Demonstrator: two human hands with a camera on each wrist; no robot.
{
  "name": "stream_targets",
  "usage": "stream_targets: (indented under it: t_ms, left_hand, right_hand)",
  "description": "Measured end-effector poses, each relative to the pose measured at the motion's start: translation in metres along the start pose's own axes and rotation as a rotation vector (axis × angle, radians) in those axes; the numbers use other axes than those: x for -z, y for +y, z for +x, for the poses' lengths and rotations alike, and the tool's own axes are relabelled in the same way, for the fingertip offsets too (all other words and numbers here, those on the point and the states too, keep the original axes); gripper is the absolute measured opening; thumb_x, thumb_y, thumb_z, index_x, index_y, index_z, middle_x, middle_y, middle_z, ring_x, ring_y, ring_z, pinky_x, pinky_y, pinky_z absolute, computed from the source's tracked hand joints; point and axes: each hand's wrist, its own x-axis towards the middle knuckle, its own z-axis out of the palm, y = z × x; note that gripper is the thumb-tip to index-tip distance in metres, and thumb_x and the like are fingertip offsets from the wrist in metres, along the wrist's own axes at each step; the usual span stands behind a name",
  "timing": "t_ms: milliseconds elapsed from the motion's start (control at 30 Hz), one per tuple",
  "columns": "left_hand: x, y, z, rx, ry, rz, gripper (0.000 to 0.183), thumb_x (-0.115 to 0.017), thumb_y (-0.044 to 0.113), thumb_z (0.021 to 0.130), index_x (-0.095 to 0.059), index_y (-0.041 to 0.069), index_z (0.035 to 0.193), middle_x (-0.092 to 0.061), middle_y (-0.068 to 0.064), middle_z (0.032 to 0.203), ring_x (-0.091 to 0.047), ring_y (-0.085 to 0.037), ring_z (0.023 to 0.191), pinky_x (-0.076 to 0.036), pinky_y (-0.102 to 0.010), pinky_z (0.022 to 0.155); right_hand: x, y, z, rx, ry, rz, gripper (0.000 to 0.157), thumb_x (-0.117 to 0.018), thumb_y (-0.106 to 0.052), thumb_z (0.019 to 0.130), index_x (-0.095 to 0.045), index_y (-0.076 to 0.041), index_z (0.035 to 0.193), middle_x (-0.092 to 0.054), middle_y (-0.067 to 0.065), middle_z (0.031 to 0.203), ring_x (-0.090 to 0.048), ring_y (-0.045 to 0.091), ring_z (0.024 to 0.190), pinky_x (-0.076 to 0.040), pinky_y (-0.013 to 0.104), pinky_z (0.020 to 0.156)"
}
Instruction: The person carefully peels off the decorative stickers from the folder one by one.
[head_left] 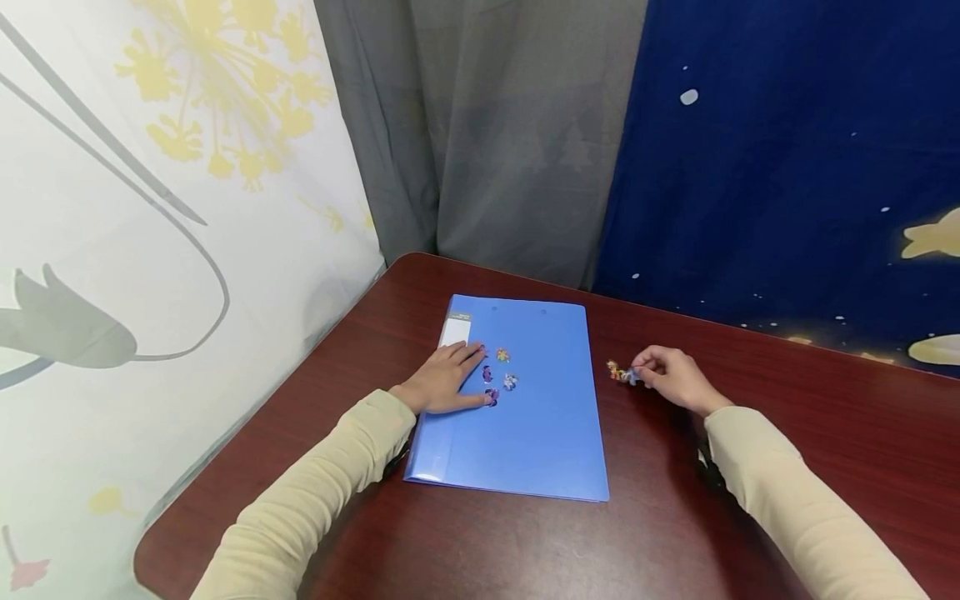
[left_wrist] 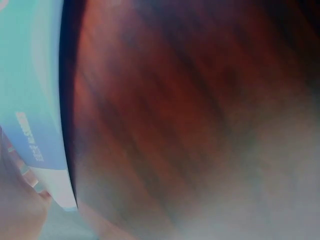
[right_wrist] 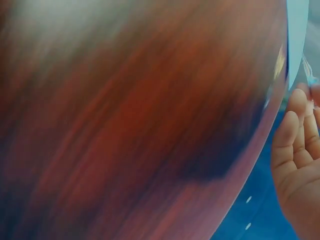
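Note:
A blue folder (head_left: 540,417) lies flat on the dark red-brown table (head_left: 525,542). My left hand (head_left: 450,379) rests flat on the folder's left part, fingers straight. Just right of its fingertips, several small colourful pieces (head_left: 502,356) lie on the cover, and the thumb tip is beside a purple piece (head_left: 491,397). My right hand (head_left: 654,372) is on the table right of the folder, fingers curled, pinching a small orange and blue piece (head_left: 621,372). The left wrist view is blurred and shows the folder's labelled edge (left_wrist: 30,115). In the right wrist view, curled fingers (right_wrist: 295,145) show at the right edge.
Curtains hang close behind the table: a white floral one (head_left: 150,208) at the left, a grey one (head_left: 487,125) in the middle and a dark blue one (head_left: 787,167) at the right. The table's rounded near-left corner (head_left: 150,550) is in view.

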Motion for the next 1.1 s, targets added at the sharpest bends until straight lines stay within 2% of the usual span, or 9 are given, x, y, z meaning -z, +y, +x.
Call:
stream_targets:
  t_ms: [200,467,733,1100]
  left_hand:
    - [0.0,0.0,0.0,-0.003,-0.003,-0.001,0.081,-0.048,0.059,0.082,-0.028,0.007,0.141,-0.026,-0.01,0.145,-0.02,-0.029,0.132,-0.014,-0.043,0.107]
    - [0.0,-0.001,0.001,0.005,-0.002,-0.002,0.083,-0.047,0.061,0.081,-0.028,0.007,0.141,-0.025,-0.01,0.145,-0.02,-0.03,0.132,-0.014,-0.043,0.107]
    - [0.0,0.0,-0.001,0.004,-0.002,-0.007,0.082,-0.047,0.06,0.082,-0.03,0.006,0.14,-0.026,-0.01,0.145,-0.021,-0.031,0.132,-0.016,-0.043,0.106]
    - [0.0,0.0,0.0,0.011,-0.016,-0.01,0.082,-0.047,0.059,0.082,-0.027,0.008,0.142,-0.024,-0.009,0.146,-0.018,-0.029,0.133,-0.013,-0.043,0.107]
  right_hand:
    - [0.015,0.016,-0.007,-0.069,-0.016,0.011,0.008,-0.053,0.0,0.087,-0.058,0.005,0.09,-0.06,0.01,0.074,-0.053,0.017,0.061,-0.042,0.025,0.049]
    - [0.023,0.026,-0.006,-0.15,-0.147,0.086,0.008,-0.046,0.004,0.089,-0.052,0.01,0.089,-0.06,0.009,0.072,-0.055,0.017,0.062,-0.044,0.026,0.05]
    - [0.023,0.03,-0.001,-0.135,-0.189,0.028,0.007,-0.048,0.002,0.089,-0.053,0.006,0.087,-0.059,0.006,0.07,-0.052,0.016,0.06,-0.044,0.028,0.05]
    - [0.019,0.034,0.005,-0.072,-0.145,-0.137,0.005,-0.054,-0.002,0.086,-0.056,-0.001,0.081,-0.053,0.0,0.06,-0.05,0.013,0.05,-0.043,0.029,0.048]
